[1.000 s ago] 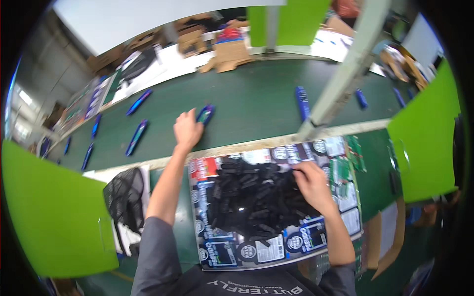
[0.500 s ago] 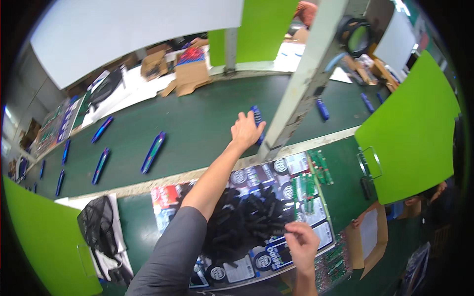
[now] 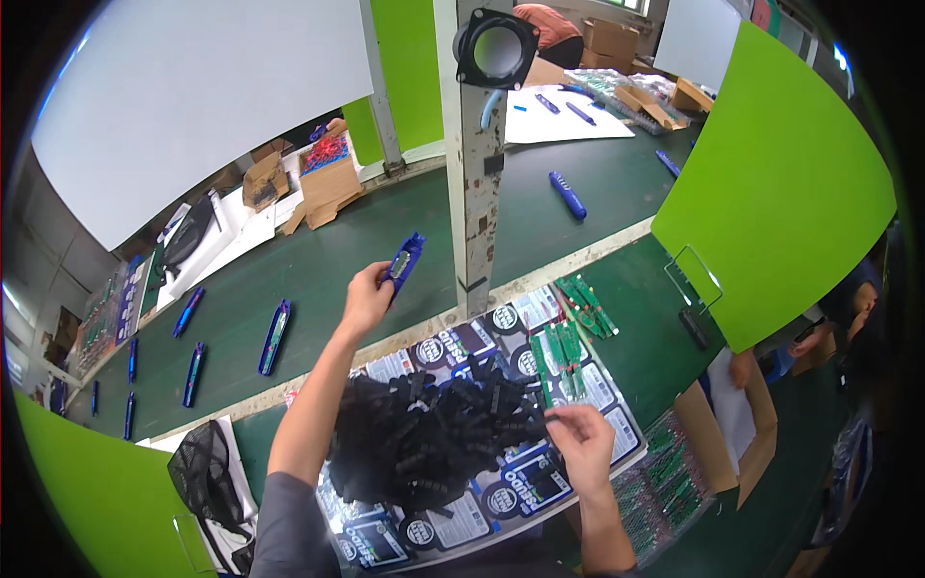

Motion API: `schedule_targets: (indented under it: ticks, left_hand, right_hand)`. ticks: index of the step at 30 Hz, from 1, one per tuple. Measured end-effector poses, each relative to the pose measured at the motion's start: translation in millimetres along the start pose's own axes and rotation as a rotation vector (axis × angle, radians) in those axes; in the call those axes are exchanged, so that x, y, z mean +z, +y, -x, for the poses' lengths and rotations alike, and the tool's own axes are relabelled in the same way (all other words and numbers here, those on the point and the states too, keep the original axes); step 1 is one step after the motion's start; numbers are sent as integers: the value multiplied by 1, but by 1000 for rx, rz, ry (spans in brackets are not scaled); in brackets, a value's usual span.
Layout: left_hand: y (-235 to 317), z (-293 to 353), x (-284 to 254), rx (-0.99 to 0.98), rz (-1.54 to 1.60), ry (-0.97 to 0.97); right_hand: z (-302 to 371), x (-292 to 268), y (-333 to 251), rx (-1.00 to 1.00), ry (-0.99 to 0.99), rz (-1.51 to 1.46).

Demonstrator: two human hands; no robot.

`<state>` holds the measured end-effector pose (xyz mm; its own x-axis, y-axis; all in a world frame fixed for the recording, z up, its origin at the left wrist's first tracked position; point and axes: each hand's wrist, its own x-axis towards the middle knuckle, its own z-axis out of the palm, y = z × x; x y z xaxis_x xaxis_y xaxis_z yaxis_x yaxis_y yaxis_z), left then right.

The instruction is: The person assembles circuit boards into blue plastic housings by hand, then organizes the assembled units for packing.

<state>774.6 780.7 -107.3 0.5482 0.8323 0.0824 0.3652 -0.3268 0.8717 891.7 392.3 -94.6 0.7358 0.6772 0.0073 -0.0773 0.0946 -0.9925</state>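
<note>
Right hand [image 3: 583, 448], nearest the body: fingers bent, thumb and fingertips drawn together at the edge of the pile. Small dark bit at the tips; cannot tell whether pinched or only touched.

Printed sheet [image 3: 506, 501] set askew on the green worktable [image 3: 650, 337]. Heap of small black parts [image 3: 424, 448] loose on it, overlapping, between the two forearms. Green circuit boards [image 3: 559, 361] on the sheet's far right corner, more strips just beyond. Black mesh bag [image 3: 202, 472] to the left, on white sheeting. Open cardboard box [image 3: 708, 438] off to the right, another person's hand [image 3: 740, 369] at its rim. Black handle-shaped object [image 3: 693, 328] on the table, near a wire handle on the green panel [image 3: 790, 193].

Left hand [image 3: 366, 302], farther out: thumb and fingers closed around the lower end of a blue casing [image 3: 405, 267]. Casing tilted, upper end leaning right, a pale piece showing inside; held over the green belt [image 3: 308, 270], left of the metal post [image 3: 472, 202].

Other blue casings [image 3: 276, 337] spaced along the belt, most to the left; one [image 3: 568, 196] lies right of the post.

Beyond the belt: carton of red and blue pieces [image 3: 328, 159]; person in orange [image 3: 547, 27] at the back.
</note>
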Motion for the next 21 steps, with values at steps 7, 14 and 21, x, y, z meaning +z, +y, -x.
schedule_targets:
  ticks: [7, 14, 21]
  left_hand:
    - [66, 172, -44, -90, 568, 20]
    - [62, 268, -12, -146, 743, 51]
    - [62, 306, -13, -146, 772, 101]
  right_hand:
    - [-16, 37, -13, -202, -167, 22]
    - [0, 109, -46, -379, -297, 121]
    - [25, 144, -55, -754, -301, 566]
